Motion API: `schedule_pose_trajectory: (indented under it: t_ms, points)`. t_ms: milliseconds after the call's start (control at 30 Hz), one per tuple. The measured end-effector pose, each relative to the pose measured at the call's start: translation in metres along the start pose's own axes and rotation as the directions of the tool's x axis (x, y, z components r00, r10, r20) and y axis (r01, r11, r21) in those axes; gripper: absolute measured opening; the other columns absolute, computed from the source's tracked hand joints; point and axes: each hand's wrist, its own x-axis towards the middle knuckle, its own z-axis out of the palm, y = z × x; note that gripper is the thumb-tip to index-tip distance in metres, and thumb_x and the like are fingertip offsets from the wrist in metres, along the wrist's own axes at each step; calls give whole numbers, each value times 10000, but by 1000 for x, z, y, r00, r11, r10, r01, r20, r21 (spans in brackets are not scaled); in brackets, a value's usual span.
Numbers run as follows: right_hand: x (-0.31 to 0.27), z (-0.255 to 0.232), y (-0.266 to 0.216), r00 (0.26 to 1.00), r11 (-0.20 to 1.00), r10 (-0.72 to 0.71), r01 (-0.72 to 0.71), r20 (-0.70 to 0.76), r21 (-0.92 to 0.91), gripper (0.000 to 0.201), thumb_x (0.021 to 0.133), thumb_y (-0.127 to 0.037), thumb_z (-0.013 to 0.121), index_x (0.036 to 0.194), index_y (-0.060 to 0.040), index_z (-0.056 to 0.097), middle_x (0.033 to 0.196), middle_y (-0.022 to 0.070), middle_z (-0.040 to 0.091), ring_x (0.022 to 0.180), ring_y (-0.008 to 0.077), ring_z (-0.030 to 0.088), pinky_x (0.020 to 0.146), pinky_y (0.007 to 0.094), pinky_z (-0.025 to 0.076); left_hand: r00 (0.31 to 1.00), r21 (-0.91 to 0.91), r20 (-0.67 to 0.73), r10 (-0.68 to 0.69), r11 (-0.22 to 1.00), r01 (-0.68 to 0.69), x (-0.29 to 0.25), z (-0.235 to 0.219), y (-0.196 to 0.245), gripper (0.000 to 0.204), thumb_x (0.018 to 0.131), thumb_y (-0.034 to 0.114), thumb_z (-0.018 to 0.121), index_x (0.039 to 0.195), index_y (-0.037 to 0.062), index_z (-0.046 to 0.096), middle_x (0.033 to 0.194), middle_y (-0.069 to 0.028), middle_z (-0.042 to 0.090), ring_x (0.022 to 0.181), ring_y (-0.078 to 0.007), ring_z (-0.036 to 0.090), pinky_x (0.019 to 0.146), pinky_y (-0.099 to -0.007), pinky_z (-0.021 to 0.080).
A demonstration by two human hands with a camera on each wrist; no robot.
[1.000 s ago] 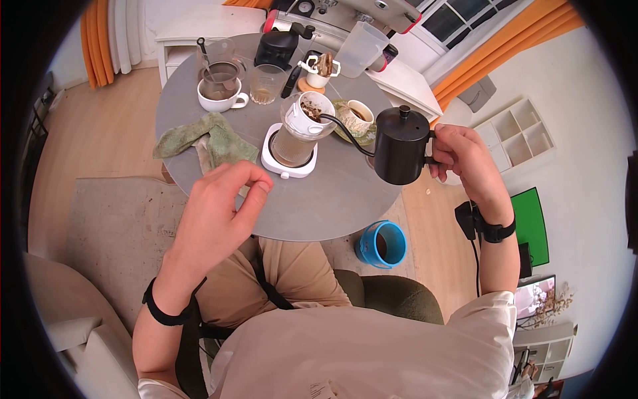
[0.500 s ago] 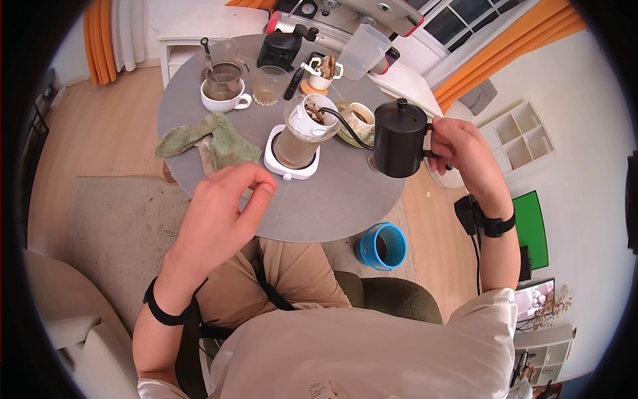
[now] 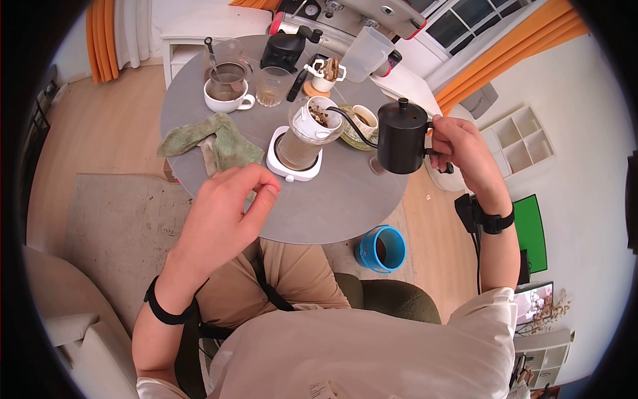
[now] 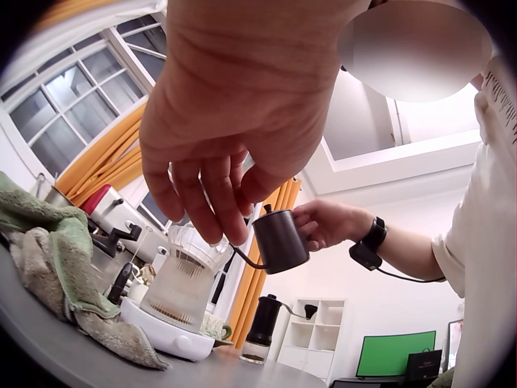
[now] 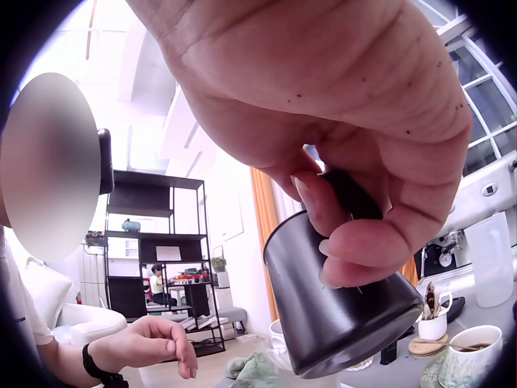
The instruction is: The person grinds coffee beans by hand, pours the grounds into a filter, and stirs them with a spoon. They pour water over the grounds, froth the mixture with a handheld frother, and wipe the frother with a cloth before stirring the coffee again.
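My right hand (image 3: 462, 149) grips the handle of a black gooseneck kettle (image 3: 401, 138), held up off the table. Its thin spout reaches to the rim of a white coffee dripper (image 3: 307, 124) with dark grounds inside. Under the dripper, a ribbed glass server (image 3: 292, 151) stands on a white round-plated base (image 3: 292, 175). My left hand (image 3: 229, 206) hovers before the near left part of the table, fingers loosely bent and holding nothing. In the left wrist view the kettle (image 4: 280, 241) appears beyond those fingers. The right wrist view shows fingers wrapped round the handle beside the kettle body (image 5: 331, 307).
A green cloth (image 3: 229, 143) lies left of the server. Behind stand a white cup (image 3: 222, 105), a drinking glass (image 3: 272, 86), a small white cup with a used filter (image 3: 322, 84) and a patterned coffee cup (image 3: 362, 126). A blue bucket (image 3: 392, 249) is below the table edge.
The kettle has risen slightly in the head view, its spout staying at the dripper. Table things drift a little to the right as the view shifts. The left hand stays loosely bent.
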Motion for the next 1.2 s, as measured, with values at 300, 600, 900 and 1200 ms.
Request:
schedule_pose_trajectory:
  t_ms: [300, 600, 900, 1200]
  points:
    - [-6, -4, 3, 1000, 1000, 2, -2, -7, 5, 412, 1071, -349, 544, 716, -149, 481, 625, -57, 437, 605, 126, 584, 583, 281, 436, 1000, 14, 11, 6, 1000, -6, 0, 3, -2, 70, 1013, 77, 643, 1017, 35, 699, 892, -69, 765, 768, -166, 698, 573, -305, 475]
    - [-14, -5, 4, 1000, 1000, 0, 0, -13, -5, 408, 1072, -359, 535, 732, -139, 488, 633, -49, 444, 614, 133, 595, 596, 285, 442, 1000, 9, 25, 5, 1000, -5, 0, 5, -3, 71, 1013, 71, 637, 1018, 35, 699, 892, -73, 766, 771, -170, 703, 576, -307, 481]
    - [-14, -5, 4, 1000, 1000, -18, 19, -15, 22, 414, 1077, -359, 525, 732, -133, 494, 644, -39, 461, 618, 140, 605, 601, 291, 448, 999, 28, 25, 19, 999, -20, -1, 6, -5, 73, 1009, 68, 637, 1021, 29, 697, 889, -73, 766, 770, -169, 702, 568, -306, 479]
    - [-16, -3, -3, 998, 998, -54, 53, 14, 43, 417, 1081, -358, 518, 735, -128, 489, 649, -33, 462, 628, 144, 616, 602, 289, 455, 999, 43, 28, 21, 999, -22, -1, 6, -7, 71, 1008, 64, 634, 1020, 30, 695, 883, -72, 765, 778, -171, 705, 565, -306, 477]
